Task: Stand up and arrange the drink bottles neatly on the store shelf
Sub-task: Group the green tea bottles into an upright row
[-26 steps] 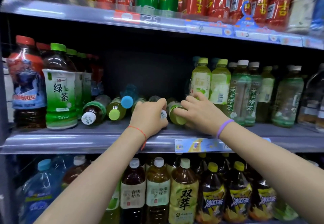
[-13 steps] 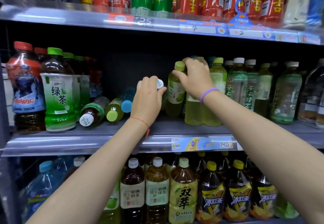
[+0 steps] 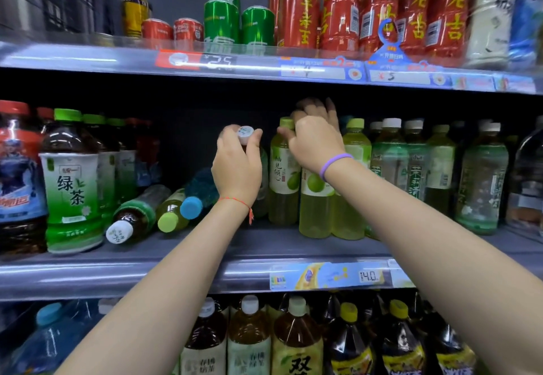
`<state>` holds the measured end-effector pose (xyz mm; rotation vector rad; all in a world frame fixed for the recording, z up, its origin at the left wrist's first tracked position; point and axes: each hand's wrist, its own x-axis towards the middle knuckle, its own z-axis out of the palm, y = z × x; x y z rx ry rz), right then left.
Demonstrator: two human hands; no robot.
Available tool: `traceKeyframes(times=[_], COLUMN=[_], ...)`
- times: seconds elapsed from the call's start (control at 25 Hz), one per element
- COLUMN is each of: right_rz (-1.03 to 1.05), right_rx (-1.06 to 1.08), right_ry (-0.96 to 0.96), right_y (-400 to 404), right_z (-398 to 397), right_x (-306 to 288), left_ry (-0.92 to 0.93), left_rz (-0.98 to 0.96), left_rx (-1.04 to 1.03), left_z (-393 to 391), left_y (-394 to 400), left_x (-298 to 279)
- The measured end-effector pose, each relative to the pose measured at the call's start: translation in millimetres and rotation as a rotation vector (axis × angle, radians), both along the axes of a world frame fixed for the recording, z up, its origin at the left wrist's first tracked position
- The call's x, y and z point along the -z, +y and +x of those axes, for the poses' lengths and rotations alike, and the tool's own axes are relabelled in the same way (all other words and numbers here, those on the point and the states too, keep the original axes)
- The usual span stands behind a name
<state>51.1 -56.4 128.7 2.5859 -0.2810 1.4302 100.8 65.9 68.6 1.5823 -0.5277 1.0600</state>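
**Desk:** What are the hands on?

**Photographer:** Drinks bay, store aisle. The left hand grips a clear plastic bottle with a white printed cap, fingers wrapped tight round its neck. The bottle is upright, above and left of the blue-and-yellow paper price tag reading "14.0", and its base is hidden behind the wrist. The right hand holds a pale yellow plastic bottle with a lime-green cap, thumb and fingers closed on the neck, the farther fingertips blurred. That bottle stands upright on the grey metal shelf, directly above the tag's left end and just beside the white-capped one.

**Desk:** Any legible writing?

**Photographer:** The yellow bottle's white label carries a vertical line of Chinese characters, too small to read, and a green fruit picture. Far left of the tag, a large dark-tea bottle with a green-and-white label reads "绿茶". Between that bottle and the tag, a small bottle with a white cap lies on its side, cap forward. High above the tag, a red shelf label shows "2.5". Up to the tag's right, tall red drink containers bear the yellow characters "老吉".
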Motion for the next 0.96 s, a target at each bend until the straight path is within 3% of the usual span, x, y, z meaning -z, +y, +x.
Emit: traceKeyframes(times=[0.32, 0.52, 0.64, 0.88, 0.96], right_rz=[-0.115, -0.166, -0.214, -0.234, -0.230], right_rx=[0.026, 0.054, 0.098, 0.113, 0.115], right_ry=[0.005, 0.053, 0.090, 0.059, 0.023], right_y=[3.1, -3.8, -6.7, -9.3, -5.6], right_z=[7.8, 6.8, 4.7, 2.7, 1.0], right_x=[3.1, 9.2, 9.8, 14.1, 17.1], left_ry=[0.242, 0.603, 0.808, 0.897, 0.825], left_rz=[-0.054, -0.096, -0.034, 0.078, 0.178], left_rx=[0.342, 0.550, 0.563, 0.634, 0.531], left_z=[31.5, 48.2, 55.5, 60.9, 58.0], left_y=[-15.5, -25.3, -34.4, -49.8, -44.1], left_x=[-21.5, -18.4, -6.4, 1.5, 0.4])
